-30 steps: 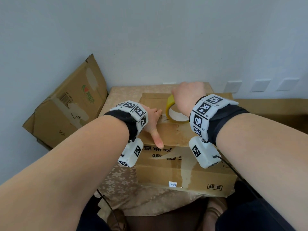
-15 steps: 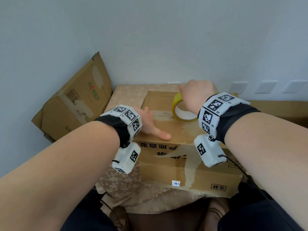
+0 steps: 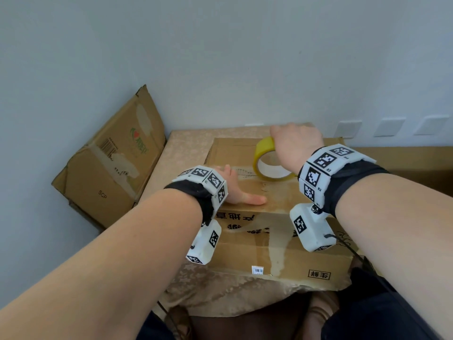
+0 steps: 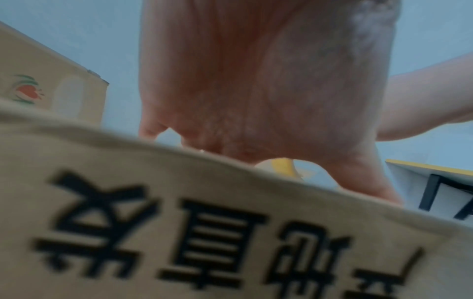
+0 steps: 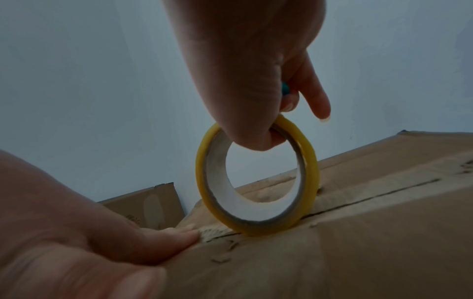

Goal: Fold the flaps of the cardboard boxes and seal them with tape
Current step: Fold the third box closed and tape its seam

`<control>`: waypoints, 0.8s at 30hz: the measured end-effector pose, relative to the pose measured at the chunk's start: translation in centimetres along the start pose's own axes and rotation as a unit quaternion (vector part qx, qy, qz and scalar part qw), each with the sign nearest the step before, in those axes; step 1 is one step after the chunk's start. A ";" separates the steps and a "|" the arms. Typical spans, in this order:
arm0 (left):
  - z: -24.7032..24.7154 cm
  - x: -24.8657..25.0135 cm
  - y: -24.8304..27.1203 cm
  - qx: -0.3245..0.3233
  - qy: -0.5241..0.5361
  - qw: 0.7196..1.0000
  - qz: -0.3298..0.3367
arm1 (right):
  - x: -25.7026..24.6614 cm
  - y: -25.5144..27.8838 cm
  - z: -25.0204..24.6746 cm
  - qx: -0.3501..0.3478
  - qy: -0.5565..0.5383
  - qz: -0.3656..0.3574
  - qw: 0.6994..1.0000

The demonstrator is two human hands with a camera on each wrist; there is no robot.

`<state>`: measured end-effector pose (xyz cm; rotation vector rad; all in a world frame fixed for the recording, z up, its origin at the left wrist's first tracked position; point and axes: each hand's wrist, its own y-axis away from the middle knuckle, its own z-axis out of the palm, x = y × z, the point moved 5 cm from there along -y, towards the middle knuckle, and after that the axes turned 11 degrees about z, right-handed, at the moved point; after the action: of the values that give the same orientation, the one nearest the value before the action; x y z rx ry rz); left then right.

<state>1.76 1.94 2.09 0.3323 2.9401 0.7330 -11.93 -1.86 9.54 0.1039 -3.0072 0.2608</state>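
Observation:
A closed cardboard box (image 3: 247, 244) with black printed characters lies on a cloth-covered table. A yellow tape roll (image 3: 264, 160) stands on edge on the box's top seam (image 5: 363, 200). My right hand (image 3: 295, 143) grips the roll (image 5: 258, 182) from above, thumb inside the ring. My left hand (image 3: 235, 190) lies flat on the box top left of the roll, fingers straight and pressing by the seam, thumb stretched out to the right. In the right wrist view the left hand's fingertips (image 5: 179, 234) touch the seam just before the roll. The box's front face (image 4: 204, 242) fills the left wrist view.
A second cardboard box (image 3: 110, 168) leans against the wall at the left. The table (image 3: 186, 146) under a patterned beige cloth stands in a wall corner. Wall sockets (image 3: 389, 126) sit at the right. My dark-trousered legs (image 3: 382, 312) are below the table's front edge.
My left thumb swung from pointing toward me to lying along the box top toward the right. The right hand and tape roll shifted slightly right along the seam.

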 end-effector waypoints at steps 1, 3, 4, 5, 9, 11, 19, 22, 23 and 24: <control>-0.2 0.9 0.1 -0.005 0.000 1.000 0.020 | 0.2 0.1 0.1 0.001 -0.007 -0.001 1.000; -0.4 2.3 0.1 -0.015 0.013 0.999 0.049 | 0.5 0.2 0.3 0.002 -0.020 -0.002 1.000; -0.5 2.7 0.0 -0.017 0.015 0.998 0.058 | 0.8 0.2 0.4 0.003 -0.027 -0.002 1.000; -0.7 2.9 -0.2 -0.017 0.007 0.998 0.063 | 0.9 0.3 0.5 0.006 -0.036 -0.001 0.999; -1.4 2.9 -0.9 -0.027 -0.022 0.995 0.093 | 2.2 0.2 1.3 -0.005 -0.081 0.028 0.996; -1.5 3.0 -1.1 -0.038 -0.007 0.994 0.106 | 3.0 0.1 2.0 -0.031 -0.114 0.052 0.992; -2.3 3.6 -1.3 -0.022 -0.027 0.994 0.105 | 4.5 0.2 3.2 -0.060 -0.143 0.061 0.986; -2.5 3.6 -1.2 -0.024 -0.035 0.995 0.095 | 5.7 0.5 3.1 -0.051 -0.126 0.057 0.989; -2.5 3.6 -1.1 -0.031 -0.038 0.995 0.090 | 6.2 0.6 2.9 -0.045 -0.119 0.057 0.990; -2.5 3.7 -1.0 -0.034 -0.038 0.995 0.087 | 6.9 0.7 2.7 -0.034 -0.113 0.059 0.991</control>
<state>-2.37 0.79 3.71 0.6037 2.8321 0.8202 -19.09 -1.99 7.66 -0.0542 -3.2492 0.1661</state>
